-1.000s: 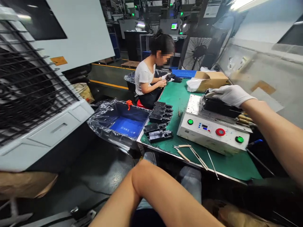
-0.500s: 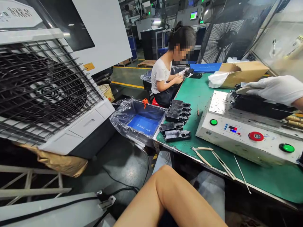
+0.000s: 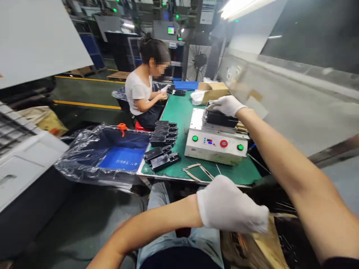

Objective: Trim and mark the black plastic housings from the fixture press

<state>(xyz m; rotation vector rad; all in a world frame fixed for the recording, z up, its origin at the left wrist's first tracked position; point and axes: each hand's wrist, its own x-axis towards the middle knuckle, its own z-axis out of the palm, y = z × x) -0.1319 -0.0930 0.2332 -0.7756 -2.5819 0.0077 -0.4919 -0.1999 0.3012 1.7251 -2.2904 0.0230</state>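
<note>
On this factory floor, a green-topped workbench (image 3: 179,123) runs away from the person, with a seated co-worker (image 3: 141,89) at its far end and a plastic-lined bin (image 3: 102,164) just off its left edge. Nearer the middle of the bench stands a white control unit (image 3: 215,151) with a red button and two green ones on its front panel. A long black part (image 3: 221,118) sits on top of that unit, its long axis running roughly across the bench. The right hand (image 3: 227,105), in a white glove, is the nearer one, reaching forward from the right and lying over the part's left end, so most of the part extends to the hand's right. Its fingers are close together and pressed down on a pale flat strip (image 3: 211,107), though I can't tell whether they are pinching it. The gloved left hand (image 3: 230,205) is well apart, back beyond the bench's near edge, its fingers folded together with nothing showing in them. Rows of black parts (image 3: 163,140) lie along the bench's left edge, and slender tools (image 3: 198,172) lie near its front edge.
</note>
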